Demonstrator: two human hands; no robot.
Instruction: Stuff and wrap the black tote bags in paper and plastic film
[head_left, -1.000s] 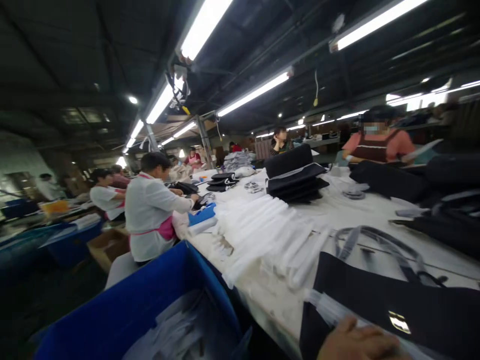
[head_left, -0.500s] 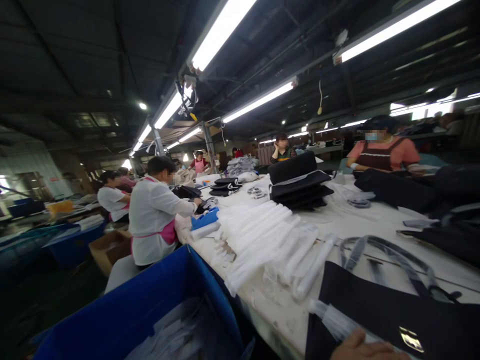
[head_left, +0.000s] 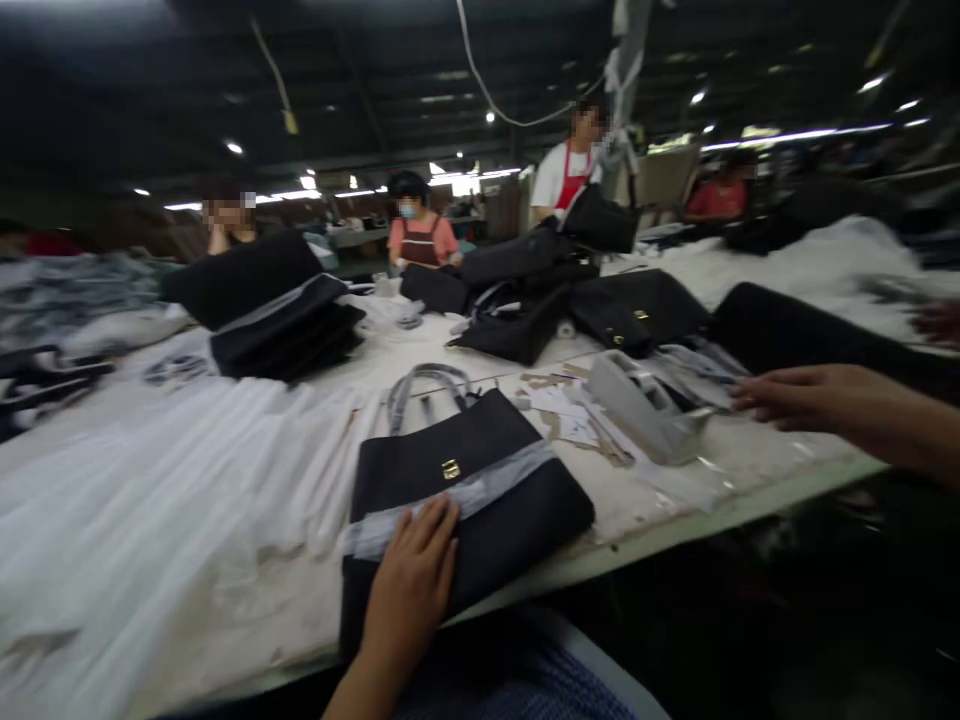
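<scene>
Left grip (head_left: 415, 568) is lying flat, unclenched, across a black handbag (head_left: 510, 528), contents hidden; right grip (head_left: 832, 400) is hovering beside plastic wrapping (head_left: 696, 368), any pinch indeterminable.

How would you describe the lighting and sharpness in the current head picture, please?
Head view: dim overall, with bright lights against a dark ceiling; head view: the white material at left looks smeared; head view: the black bag under the left hand is clearer; head view: small glints by the table's near edge.
</scene>
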